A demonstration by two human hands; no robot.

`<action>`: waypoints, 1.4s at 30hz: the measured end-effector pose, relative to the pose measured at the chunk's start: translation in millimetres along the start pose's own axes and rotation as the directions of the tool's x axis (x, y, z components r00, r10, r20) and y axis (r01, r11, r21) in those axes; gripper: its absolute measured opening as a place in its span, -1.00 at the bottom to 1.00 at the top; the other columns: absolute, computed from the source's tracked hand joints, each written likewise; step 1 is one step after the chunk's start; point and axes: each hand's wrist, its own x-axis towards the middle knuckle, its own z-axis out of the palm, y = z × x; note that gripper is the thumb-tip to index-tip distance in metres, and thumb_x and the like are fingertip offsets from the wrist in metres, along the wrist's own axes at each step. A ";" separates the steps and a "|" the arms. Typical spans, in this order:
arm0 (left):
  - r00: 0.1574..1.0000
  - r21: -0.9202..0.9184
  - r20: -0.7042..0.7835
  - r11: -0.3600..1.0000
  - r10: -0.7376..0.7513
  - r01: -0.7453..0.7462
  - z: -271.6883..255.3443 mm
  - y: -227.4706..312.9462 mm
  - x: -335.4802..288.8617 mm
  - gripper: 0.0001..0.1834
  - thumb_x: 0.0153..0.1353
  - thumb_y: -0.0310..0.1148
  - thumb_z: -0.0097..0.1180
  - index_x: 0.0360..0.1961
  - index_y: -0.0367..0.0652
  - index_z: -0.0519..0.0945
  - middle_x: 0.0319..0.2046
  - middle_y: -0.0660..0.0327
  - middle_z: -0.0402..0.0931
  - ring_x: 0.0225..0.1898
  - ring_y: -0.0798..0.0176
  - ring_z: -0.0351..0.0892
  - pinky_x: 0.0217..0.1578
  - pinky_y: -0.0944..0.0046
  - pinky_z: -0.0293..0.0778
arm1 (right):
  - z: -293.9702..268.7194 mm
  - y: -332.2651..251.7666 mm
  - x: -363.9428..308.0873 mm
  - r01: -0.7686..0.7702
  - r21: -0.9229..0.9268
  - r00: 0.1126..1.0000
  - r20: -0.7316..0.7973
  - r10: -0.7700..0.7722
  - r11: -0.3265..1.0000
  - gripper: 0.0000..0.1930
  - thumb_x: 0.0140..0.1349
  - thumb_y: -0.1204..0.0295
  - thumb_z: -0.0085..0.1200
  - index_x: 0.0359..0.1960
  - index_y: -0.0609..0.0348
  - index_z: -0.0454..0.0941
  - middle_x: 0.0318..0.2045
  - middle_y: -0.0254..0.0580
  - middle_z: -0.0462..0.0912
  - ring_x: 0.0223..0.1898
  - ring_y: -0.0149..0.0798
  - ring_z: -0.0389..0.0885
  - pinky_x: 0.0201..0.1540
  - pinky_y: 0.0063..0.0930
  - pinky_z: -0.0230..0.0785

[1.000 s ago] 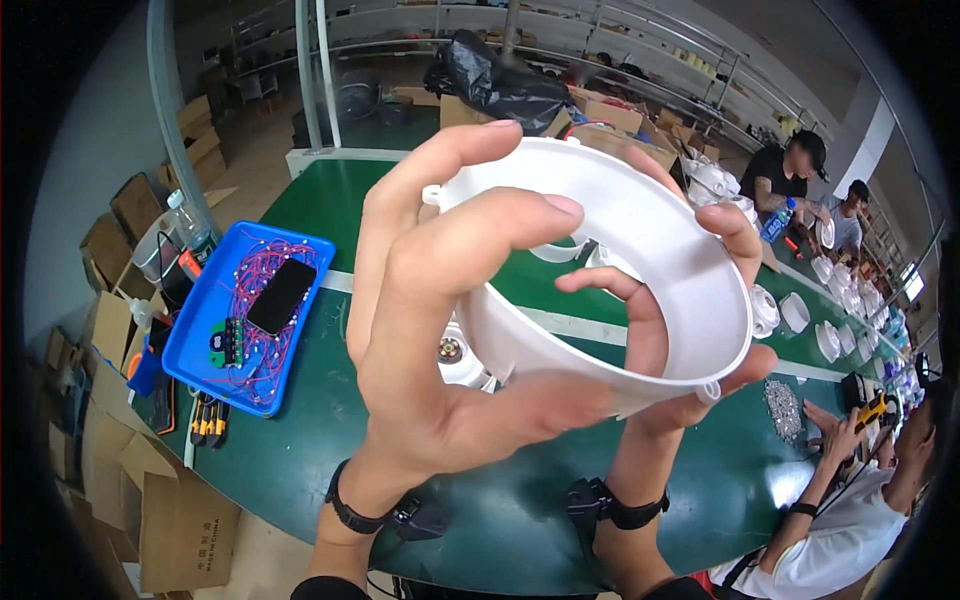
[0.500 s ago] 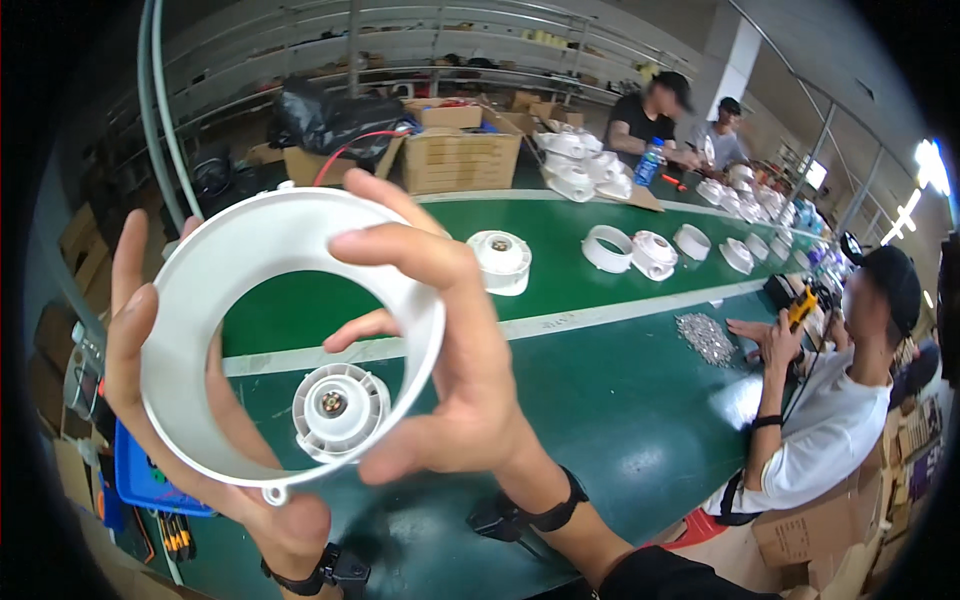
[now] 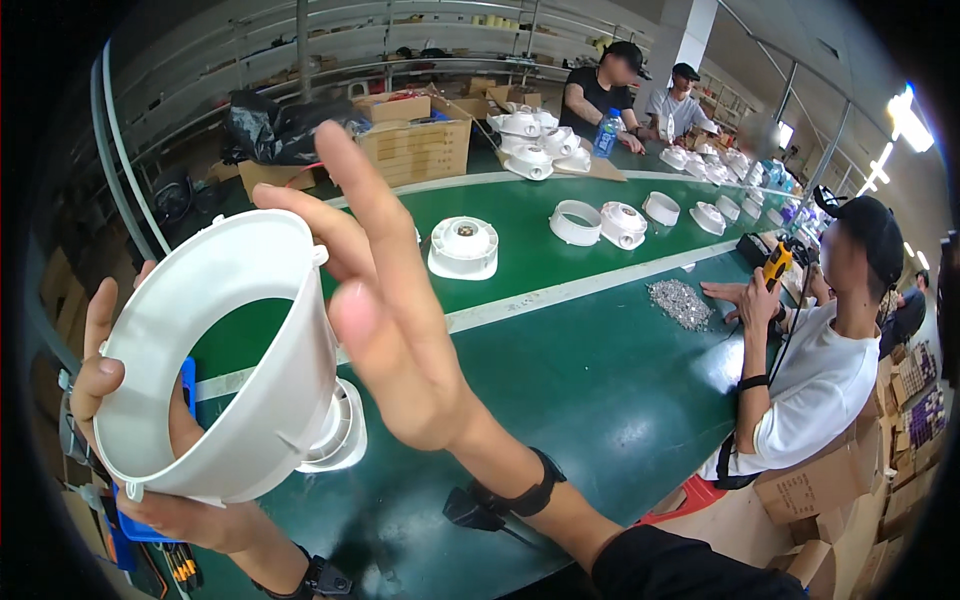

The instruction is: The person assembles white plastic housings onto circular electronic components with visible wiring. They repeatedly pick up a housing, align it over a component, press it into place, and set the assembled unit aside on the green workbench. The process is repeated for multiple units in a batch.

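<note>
A white plastic ring (image 3: 270,400), wide and open in the middle with small lugs on its rim, is held up at the left above the table. My left hand (image 3: 195,522) grips it from below and from the left, fingers curled at the rim. Close to the ring's right side is my right hand (image 3: 405,360), its fingers stretched out and apart; whether the thumb touches the wall I cannot tell. Partly hidden behind the ring, a white round motor housing (image 3: 345,435) sits on the green table.
On the green conveyor belt (image 3: 520,270) stand a white housing (image 3: 463,250) and more white rings and housings. To the right, a co-worker (image 3: 830,370) holds a yellow power tool (image 3: 776,265) beside a pile of small metal parts (image 3: 680,304). A blue tray (image 3: 150,530) lies at the lower left.
My right hand has let go of the ring and opened beside it. The ring has turned, showing more of its outer wall, and moved slightly left and down in the view.
</note>
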 end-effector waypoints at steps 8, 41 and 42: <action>0.997 0.224 -0.032 0.973 0.069 -0.060 12.5 1.8 -0.2 -0.35 0.47 0.09 -0.44 0.30 -0.25 0.22 0.32 -0.20 0.16 0.27 -0.20 0.35 0.18 -0.13 0.47 | 1.4 10.8 -1.6 0.119 -0.259 0.991 0.084 -0.101 0.958 0.05 0.13 -0.04 0.24 0.47 0.21 -0.14 0.19 0.12 0.33 0.20 -0.01 0.37 0.25 -0.23 0.21; 0.757 0.633 0.159 0.653 -0.634 0.415 -57.3 -26.4 25.8 -0.48 0.30 -0.08 0.13 0.13 -0.26 0.51 -0.24 0.09 0.65 -0.45 0.35 0.65 -0.58 0.40 0.46 | -41.9 74.0 7.1 -0.466 -0.443 0.884 -0.212 0.416 0.766 -0.53 0.22 0.35 0.11 0.15 0.27 0.40 -0.49 -0.20 0.63 -0.66 -0.40 0.53 -0.61 -0.55 0.36; 0.741 0.665 0.187 0.638 -0.645 0.388 -58.2 -25.4 26.3 -0.47 0.29 -0.12 0.15 0.16 -0.24 0.48 -0.13 0.07 0.62 -0.36 0.29 0.69 -0.50 0.37 0.50 | -56.5 89.7 5.5 -0.507 -0.371 0.861 -0.265 0.434 0.778 -0.53 0.24 0.33 0.10 0.15 0.28 0.39 -0.47 -0.18 0.62 -0.67 -0.39 0.53 -0.63 -0.55 0.35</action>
